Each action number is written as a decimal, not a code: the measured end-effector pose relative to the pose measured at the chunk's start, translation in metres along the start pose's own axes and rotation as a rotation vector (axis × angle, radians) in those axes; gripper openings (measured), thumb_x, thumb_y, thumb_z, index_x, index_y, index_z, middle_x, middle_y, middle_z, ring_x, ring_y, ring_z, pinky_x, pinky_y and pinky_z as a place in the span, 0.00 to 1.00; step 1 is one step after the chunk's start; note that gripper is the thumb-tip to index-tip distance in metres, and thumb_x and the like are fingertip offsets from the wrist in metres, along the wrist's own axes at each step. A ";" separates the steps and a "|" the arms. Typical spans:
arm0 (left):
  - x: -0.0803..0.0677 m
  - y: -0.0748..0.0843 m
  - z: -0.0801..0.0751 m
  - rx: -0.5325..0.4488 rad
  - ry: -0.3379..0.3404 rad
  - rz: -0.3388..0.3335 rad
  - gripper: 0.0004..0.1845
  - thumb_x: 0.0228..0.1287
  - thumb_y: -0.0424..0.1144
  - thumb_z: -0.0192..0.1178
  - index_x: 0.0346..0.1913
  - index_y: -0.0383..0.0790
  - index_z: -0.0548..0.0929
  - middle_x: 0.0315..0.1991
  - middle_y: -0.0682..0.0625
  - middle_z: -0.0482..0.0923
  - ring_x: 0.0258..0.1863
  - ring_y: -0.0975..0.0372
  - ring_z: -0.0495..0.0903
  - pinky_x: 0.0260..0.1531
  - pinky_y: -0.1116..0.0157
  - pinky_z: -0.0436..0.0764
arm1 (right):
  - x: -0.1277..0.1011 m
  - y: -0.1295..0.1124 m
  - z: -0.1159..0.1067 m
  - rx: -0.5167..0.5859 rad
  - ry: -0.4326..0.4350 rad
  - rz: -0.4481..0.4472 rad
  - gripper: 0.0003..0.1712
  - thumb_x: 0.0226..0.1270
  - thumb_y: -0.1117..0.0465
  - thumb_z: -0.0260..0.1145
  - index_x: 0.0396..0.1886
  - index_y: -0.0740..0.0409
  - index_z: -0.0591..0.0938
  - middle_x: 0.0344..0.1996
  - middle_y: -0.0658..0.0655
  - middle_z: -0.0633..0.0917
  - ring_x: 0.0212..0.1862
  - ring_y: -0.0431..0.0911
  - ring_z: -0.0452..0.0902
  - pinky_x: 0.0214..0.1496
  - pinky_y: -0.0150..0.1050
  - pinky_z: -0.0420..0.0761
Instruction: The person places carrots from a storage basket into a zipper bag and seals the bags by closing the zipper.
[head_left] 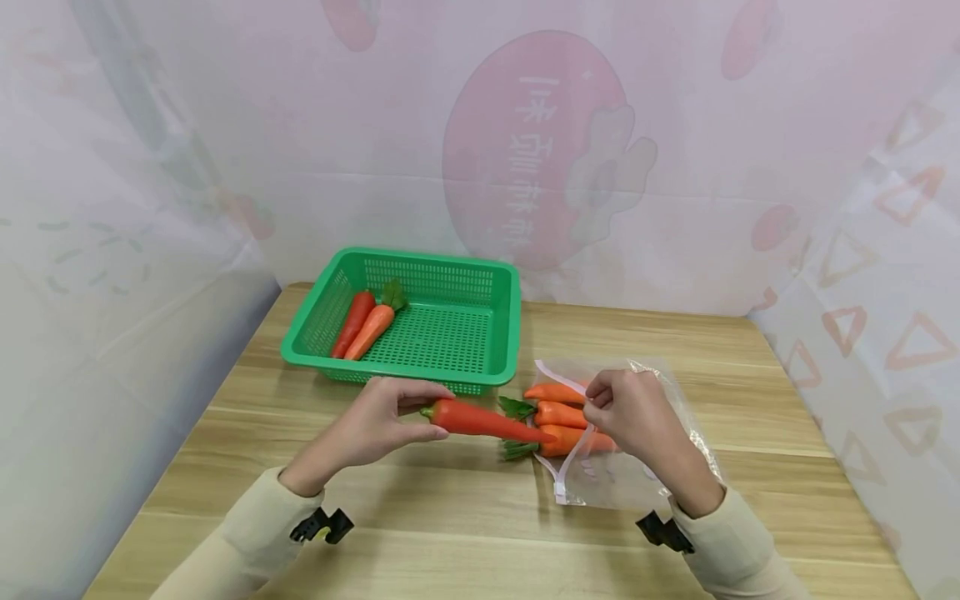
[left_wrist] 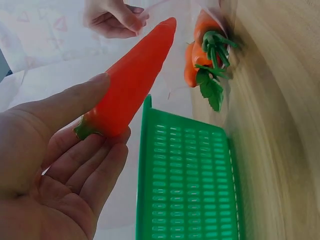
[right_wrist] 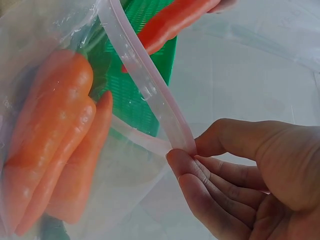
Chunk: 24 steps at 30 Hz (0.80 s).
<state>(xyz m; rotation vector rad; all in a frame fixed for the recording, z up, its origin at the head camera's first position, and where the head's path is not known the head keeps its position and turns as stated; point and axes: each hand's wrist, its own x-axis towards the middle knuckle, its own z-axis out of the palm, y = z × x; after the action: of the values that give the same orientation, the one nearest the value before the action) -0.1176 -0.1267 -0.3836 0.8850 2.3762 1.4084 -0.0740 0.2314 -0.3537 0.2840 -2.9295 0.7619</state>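
Note:
My left hand [head_left: 390, 421] pinches a long red chili pepper [head_left: 480, 419] by its thick, green-stemmed end, thumb on one side and fingers on the other. The pepper's tip points right, toward the mouth of a clear zip bag [head_left: 637, 479]. With thumb and fingertips, my right hand [head_left: 633, 408] pinches the bag's pinkish zip edge [right_wrist: 157, 97] and holds it up. Inside the bag lie several orange carrots [right_wrist: 55, 100], side by side. Green carrot tops [left_wrist: 212, 87] stick out at the opening. The far ends of the carrots are partly hidden by my right hand.
A green plastic basket [head_left: 513, 333] stands behind my left hand, toward the back of the wooden table [head_left: 450, 533]. In its left part lie a red pepper [head_left: 355, 323] and a leafy carrot [head_left: 371, 332]. Printed cloth walls [head_left: 360, 158] enclose the table's back and sides.

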 end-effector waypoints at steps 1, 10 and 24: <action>0.001 -0.001 0.002 0.000 -0.001 0.001 0.24 0.60 0.36 0.79 0.59 0.41 0.88 0.57 0.48 0.89 0.59 0.57 0.88 0.59 0.64 0.85 | 0.000 0.000 0.000 -0.001 0.001 -0.001 0.02 0.57 0.69 0.73 0.30 0.64 0.89 0.24 0.51 0.90 0.26 0.38 0.83 0.29 0.34 0.84; 0.011 -0.001 0.021 -0.004 -0.018 0.016 0.22 0.60 0.35 0.78 0.58 0.40 0.89 0.55 0.46 0.89 0.58 0.57 0.88 0.59 0.64 0.86 | 0.000 0.001 0.000 -0.005 0.004 -0.001 0.02 0.58 0.69 0.73 0.30 0.64 0.88 0.24 0.52 0.90 0.26 0.38 0.83 0.29 0.34 0.84; 0.033 -0.003 0.069 -0.018 -0.046 0.056 0.20 0.60 0.34 0.78 0.55 0.40 0.89 0.51 0.50 0.90 0.55 0.61 0.88 0.59 0.66 0.85 | 0.001 0.000 0.003 0.013 -0.005 -0.003 0.02 0.57 0.70 0.74 0.30 0.65 0.89 0.24 0.53 0.90 0.26 0.39 0.83 0.29 0.34 0.84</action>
<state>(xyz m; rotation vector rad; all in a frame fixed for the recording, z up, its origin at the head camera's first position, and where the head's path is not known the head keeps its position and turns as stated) -0.1115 -0.0589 -0.4178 0.9755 2.3186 1.4123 -0.0755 0.2300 -0.3563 0.2917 -2.9294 0.7816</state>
